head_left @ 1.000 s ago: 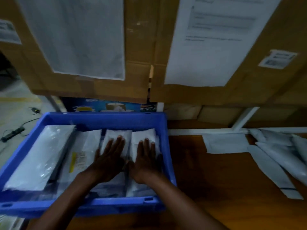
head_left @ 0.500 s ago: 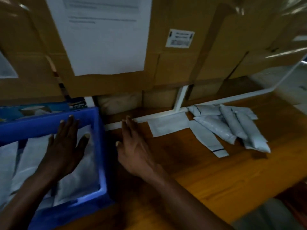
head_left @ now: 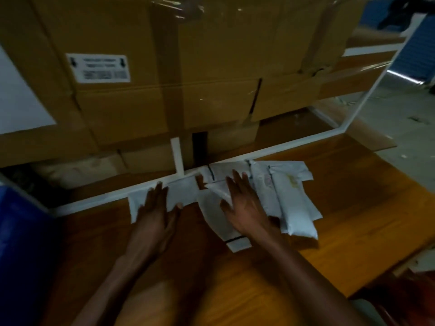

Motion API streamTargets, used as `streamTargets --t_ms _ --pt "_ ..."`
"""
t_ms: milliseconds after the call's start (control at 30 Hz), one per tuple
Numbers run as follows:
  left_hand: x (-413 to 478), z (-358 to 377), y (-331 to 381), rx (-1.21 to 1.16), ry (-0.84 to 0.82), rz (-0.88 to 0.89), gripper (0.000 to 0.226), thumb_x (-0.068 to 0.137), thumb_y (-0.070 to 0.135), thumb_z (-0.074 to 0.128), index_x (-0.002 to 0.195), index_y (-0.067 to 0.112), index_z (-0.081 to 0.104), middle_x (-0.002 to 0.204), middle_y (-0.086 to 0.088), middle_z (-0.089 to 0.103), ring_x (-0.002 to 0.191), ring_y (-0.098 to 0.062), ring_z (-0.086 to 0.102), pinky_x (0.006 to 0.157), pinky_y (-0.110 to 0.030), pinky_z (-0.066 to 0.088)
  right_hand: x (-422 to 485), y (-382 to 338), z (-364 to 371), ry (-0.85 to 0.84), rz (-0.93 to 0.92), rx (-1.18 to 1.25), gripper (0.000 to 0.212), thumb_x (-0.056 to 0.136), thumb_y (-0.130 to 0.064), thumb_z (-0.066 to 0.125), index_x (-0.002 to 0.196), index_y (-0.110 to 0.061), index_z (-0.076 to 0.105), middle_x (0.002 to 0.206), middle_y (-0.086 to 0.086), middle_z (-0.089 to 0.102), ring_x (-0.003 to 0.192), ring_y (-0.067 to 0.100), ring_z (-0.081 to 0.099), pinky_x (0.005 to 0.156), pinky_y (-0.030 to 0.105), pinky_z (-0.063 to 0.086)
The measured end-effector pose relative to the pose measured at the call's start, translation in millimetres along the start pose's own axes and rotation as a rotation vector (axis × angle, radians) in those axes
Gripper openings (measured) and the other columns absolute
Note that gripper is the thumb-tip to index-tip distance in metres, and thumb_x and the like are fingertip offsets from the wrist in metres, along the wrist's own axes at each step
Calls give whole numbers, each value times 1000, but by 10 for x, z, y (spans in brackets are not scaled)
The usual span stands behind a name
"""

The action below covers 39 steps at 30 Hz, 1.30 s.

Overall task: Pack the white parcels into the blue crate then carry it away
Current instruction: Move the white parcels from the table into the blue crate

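Note:
Several white parcels lie on the wooden table (head_left: 353, 208) against a white rail. My left hand (head_left: 155, 215) rests flat, fingers spread, on a flat white parcel (head_left: 181, 194) at the left of the group. My right hand (head_left: 244, 208) lies open, fingers spread, over a long white parcel (head_left: 216, 217) and the overlapping ones beside it. Plump white parcels (head_left: 294, 208) sit just right of that hand. Only a dark blue corner of the blue crate (head_left: 21, 231) shows at the far left edge.
Large taped cardboard boxes (head_left: 188, 78) stand stacked right behind the rail, with a printed label (head_left: 98, 68) on one. A white frame post (head_left: 177, 158) rises from the rail. The table's right edge drops to a grey floor (head_left: 400, 137).
Both hands left the blue crate and moved right onto the loose parcels on the table. The view swung right, so the crate has slid almost out of sight.

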<state>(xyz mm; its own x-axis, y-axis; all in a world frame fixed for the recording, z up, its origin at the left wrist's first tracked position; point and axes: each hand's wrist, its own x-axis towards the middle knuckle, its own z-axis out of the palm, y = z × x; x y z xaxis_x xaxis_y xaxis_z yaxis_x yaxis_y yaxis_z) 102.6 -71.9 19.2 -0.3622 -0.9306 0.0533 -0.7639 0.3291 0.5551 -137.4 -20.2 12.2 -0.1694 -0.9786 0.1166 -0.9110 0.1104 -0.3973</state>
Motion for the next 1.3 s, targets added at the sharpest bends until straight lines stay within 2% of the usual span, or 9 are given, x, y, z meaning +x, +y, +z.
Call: streamTargets --t_ms 133,267,433,667,767,933,1033,1167,1300 --pt "327 714 630 -54 -63 59 67 103 54 33 159 31 6 167 5 2 153 -15 0 123 -51 16 102 814 -211 5 75 -27 70 100 -36 50 158 -11 21 168 11 11 155 31 4 121 48 24" --pt "714 1216 1148 8 -155 114 65 104 52 28 160 26 7 167 6 -4 152 -13 -8 124 -47 8 163 1444 -332 -17 165 -34 69 102 -36 47 159 -10 18 168 11 10 155 32 2 121 53 25" --pt "1127 1722 1569 91 -242 125 64 105 49 27 159 25 3 167 1 -2 153 -17 -6 124 -44 3 69 2041 -228 -159 304 -39 75 101 -50 43 160 -19 8 169 5 0 155 34 -3 118 57 25" --pt "1297 2267 1925 241 -339 228 66 105 38 30 158 30 -7 165 6 -16 152 -21 -16 121 -58 2 -109 2490 -68 -162 348 53 71 102 -53 34 160 -29 1 169 0 -6 154 32 -4 121 55 21" --pt "1317 2402 2016 310 -363 223 72 102 32 34 157 28 -12 164 5 -22 151 -24 -19 119 -64 -2 -117 2547 -29 -111 351 35 78 93 -67 12 160 -31 -1 169 1 -5 154 31 -2 121 53 24" --pt "1329 2593 1976 332 -377 148 82 92 65 14 158 22 -12 163 1 -24 151 -23 -21 119 -62 -3 -162 2572 83 -54 369 -5 77 92 -68 1 159 -30 -11 168 3 -9 153 30 -6 121 51 25" --pt "1282 2607 1897 268 -357 165 95 88 76 19 157 22 -16 158 3 -28 147 -21 -25 119 -52 -7 -177 2527 107 -53 372 -19 81 92 -71 5 158 -30 -13 167 4 -10 153 28 -8 120 48 21" --pt "1241 2569 1817 304 -392 188 77 101 47 31 158 17 -12 164 -3 -20 148 -22 -23 123 -54 6 -187 2470 110 -52 379 -48 82 90 -70 5 158 -29 -14 167 4 -10 154 29 -6 119 48 22" --pt "1151 2398 1841 238 -389 173 69 103 21 30 158 20 -13 164 1 -21 150 -21 -22 124 -50 4 -187 2439 99 -68 386 -64 79 92 -67 8 158 -28 -11 168 6 -4 154 31 -1 119 50 25"
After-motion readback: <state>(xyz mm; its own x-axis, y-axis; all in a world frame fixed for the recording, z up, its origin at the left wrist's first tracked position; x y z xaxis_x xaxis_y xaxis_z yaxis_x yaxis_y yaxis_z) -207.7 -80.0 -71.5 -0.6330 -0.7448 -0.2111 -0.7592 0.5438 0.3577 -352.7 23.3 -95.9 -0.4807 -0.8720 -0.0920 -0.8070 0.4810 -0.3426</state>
